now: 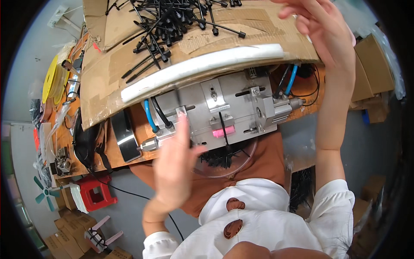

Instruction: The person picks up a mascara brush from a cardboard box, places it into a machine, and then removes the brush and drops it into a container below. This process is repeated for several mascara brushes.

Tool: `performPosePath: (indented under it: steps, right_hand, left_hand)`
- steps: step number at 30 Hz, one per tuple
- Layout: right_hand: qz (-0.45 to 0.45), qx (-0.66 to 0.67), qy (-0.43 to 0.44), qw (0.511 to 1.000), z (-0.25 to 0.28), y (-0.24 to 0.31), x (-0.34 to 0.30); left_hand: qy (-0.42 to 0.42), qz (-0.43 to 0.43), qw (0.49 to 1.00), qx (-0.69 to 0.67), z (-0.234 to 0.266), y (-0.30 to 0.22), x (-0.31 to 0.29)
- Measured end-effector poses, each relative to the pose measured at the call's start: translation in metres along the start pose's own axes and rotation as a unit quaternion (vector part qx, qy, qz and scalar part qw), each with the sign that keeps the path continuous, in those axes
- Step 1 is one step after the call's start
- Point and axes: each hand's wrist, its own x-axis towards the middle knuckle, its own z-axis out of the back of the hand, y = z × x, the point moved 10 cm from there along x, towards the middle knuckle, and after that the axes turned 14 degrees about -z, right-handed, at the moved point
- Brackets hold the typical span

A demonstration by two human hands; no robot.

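My left hand (174,166) is smeared by motion over the left side of a metal fixture (200,93). Its index finger and thumb stick out. A blurred dark streak shows just beyond the fingertip; whether the hand holds it I cannot make out. In the fixture's middle, a thin black rod (223,125) lies across a bright pink block (224,131). My right hand (321,26) is raised over the cardboard's far right edge, fingers apart and nothing seen in them. Several black rods with thick ends (168,21) are heaped on the cardboard (250,26).
A white padded roll (202,67) edges the cardboard above the fixture. Blue and black tubes (151,115) run into it. Below sits a clear bowl of black pieces (217,159) at my lap. A dark phone-like slab (126,136) and a yellow spool (54,80) are at left.
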Motion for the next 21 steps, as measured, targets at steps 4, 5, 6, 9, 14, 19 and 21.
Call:
performPosePath:
  steps: [4, 5, 6, 9, 14, 19, 21]
  right_hand:
    - [-0.031, 0.116, 0.036, 0.992, -0.008, 0.001, -0.044]
    - [-0.033, 0.115, 0.035, 0.992, -0.004, -0.003, -0.048]
    - [-0.028, 0.086, 0.024, 0.996, 0.003, -0.007, -0.054]
    - [0.0, 0.046, -0.012, 0.999, 0.014, -0.014, -0.071]
    - [0.017, 0.047, -0.091, 0.995, 0.0, -0.005, -0.101]
    - [0.054, -0.244, -0.085, 0.965, -0.054, -0.035, -0.16]
    - [0.101, -0.302, -0.049, 0.947, -0.085, -0.06, -0.186]
  left_hand:
    - [0.023, 0.044, 0.998, -0.039, -0.067, -0.031, -0.04]
    - [0.016, 0.04, 0.998, -0.034, -0.076, -0.035, -0.04]
    - [0.042, 0.049, 0.998, -0.021, -0.086, -0.036, -0.038]
    - [0.078, 0.066, 0.995, -0.005, -0.099, -0.037, -0.043]
    - [0.081, 0.07, 0.994, 0.007, -0.101, -0.037, -0.038]
    - [0.103, 0.09, 0.991, 0.003, -0.096, -0.036, -0.041]
    - [0.054, 0.106, 0.993, -0.011, -0.077, -0.036, -0.038]
